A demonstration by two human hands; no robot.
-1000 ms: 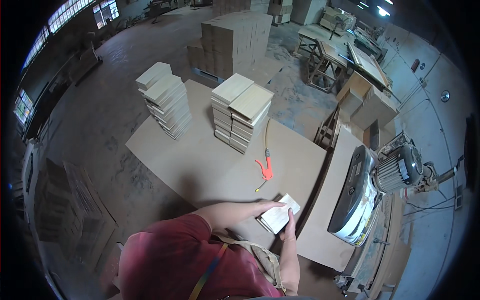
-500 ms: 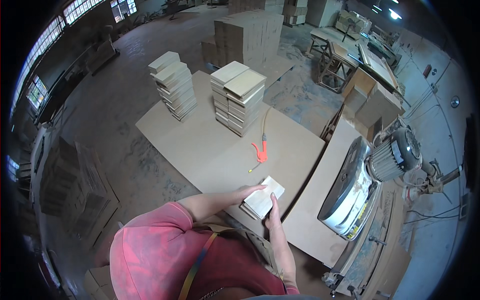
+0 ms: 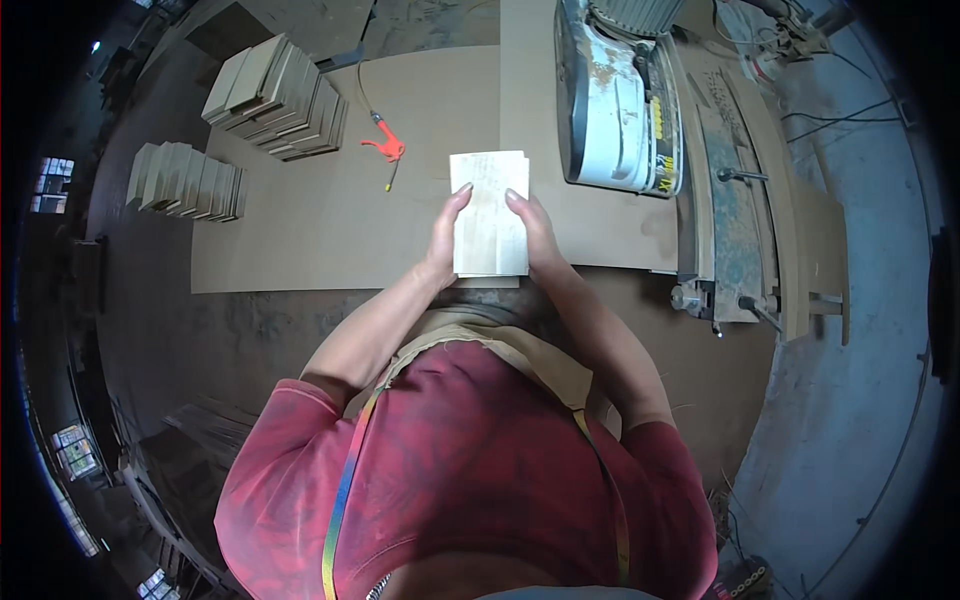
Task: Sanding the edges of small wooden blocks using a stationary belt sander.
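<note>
A small stack of pale wooden boards [image 3: 490, 215] is held between my two hands at the front of the brown work table [image 3: 420, 95]. My left hand [image 3: 446, 232] grips the stack's left long side, its thumb lying on the top board. On the opposite side my right hand [image 3: 535, 235] presses in the same way, thumb over the edge. The boards are nearly lined up, with a lower one showing slightly past the right and near edges. The fingers beneath are hidden.
Left of the hands lies an orange air blow gun [image 3: 387, 147] on its hose. Two tall stacks of boards, a nearer one [image 3: 185, 182] and a farther one [image 3: 275, 98], stand at the table's left. A white-and-black machine with a motor [image 3: 615, 110] is at the right.
My view has swung right and down toward the hands. The boards, tilted before, now point straight ahead, and my hands have shifted to grip both long sides.
</note>
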